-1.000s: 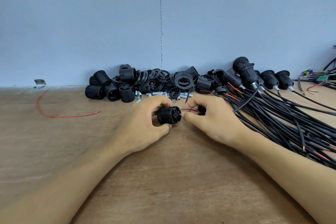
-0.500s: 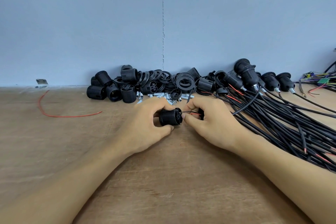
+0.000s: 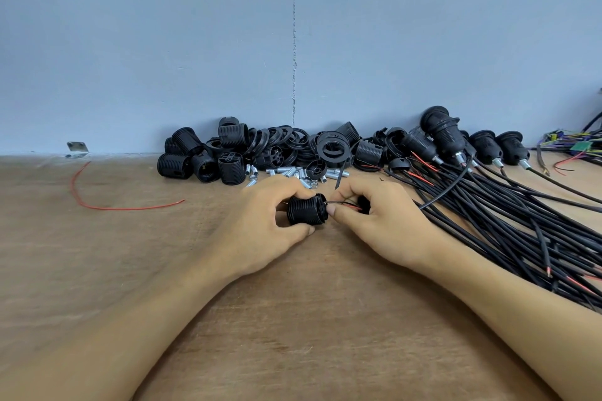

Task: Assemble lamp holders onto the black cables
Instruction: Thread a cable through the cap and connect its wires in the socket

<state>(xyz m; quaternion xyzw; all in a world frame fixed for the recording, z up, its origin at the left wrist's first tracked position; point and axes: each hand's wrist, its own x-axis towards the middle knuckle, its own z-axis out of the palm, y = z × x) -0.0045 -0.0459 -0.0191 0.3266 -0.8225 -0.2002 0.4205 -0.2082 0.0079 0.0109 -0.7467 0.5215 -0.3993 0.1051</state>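
My left hand (image 3: 260, 225) grips a ribbed black lamp holder body (image 3: 304, 213) lying on its side on the wooden table (image 3: 293, 319). My right hand (image 3: 384, 221) pinches the thin red and black wires (image 3: 342, 205) of a black cable (image 3: 449, 192) right at the holder's open end; a small black cap sits partly hidden in that palm. The cable arcs away right into a thick bundle of black cables (image 3: 521, 231).
Loose black holder bodies, rings and caps (image 3: 260, 153) are heaped against the blue wall, with small metal tubes (image 3: 293, 172) in front. Finished holders on cables (image 3: 456, 140) lie at the back right. A loose red wire (image 3: 107, 205) lies left. Coloured wiring (image 3: 573, 146) sits far right.
Both hands stay in nearly the same spot; my right fingers have shifted a little on the wires at the holder's end. The view has dipped slightly.
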